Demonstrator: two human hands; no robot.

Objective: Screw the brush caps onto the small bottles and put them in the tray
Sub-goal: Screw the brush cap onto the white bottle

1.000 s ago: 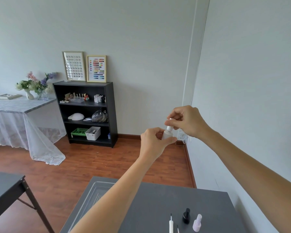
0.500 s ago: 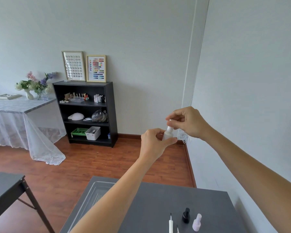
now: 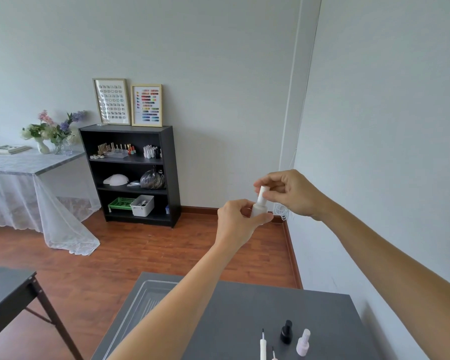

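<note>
We counted two bare hands raised in front of the wall corner, well above the table. The left hand (image 3: 235,222) gripped one small white bottle (image 3: 259,210) round its body, fingers and thumb curled about it, the bottle upright. The right hand (image 3: 290,194) pinched one white brush cap (image 3: 263,194) between thumb and fingertips, the cap sitting on the bottle's neck; we could not tell how far it was screwed down. On the one dark grey table (image 3: 244,320) below we found one clear tray (image 3: 143,305) at the left, partly hidden by the left forearm, its visible part holding no bottles. Near the table's near edge stood two further bottles, both upright and capped: one black bottle (image 3: 286,332) and, just beside it to the right, one pale lilac bottle (image 3: 303,342). Left of these lay two loose brush caps, bristles pointing away from us: one long white brush cap (image 3: 262,345) and one shorter brush cap (image 3: 273,354) cut off by the picture's lower edge. Farther back we noted one black bookshelf (image 3: 130,175) against the wall, carrying rows of small bottles too small to count, one green basket (image 3: 121,203) and one white bin (image 3: 142,205) on its bottom shelf, and two framed charts (image 3: 127,102) on top. One draped side table (image 3: 24,165) at the left carried two vases of flowers (image 3: 53,131) and one book (image 3: 8,149).
</note>
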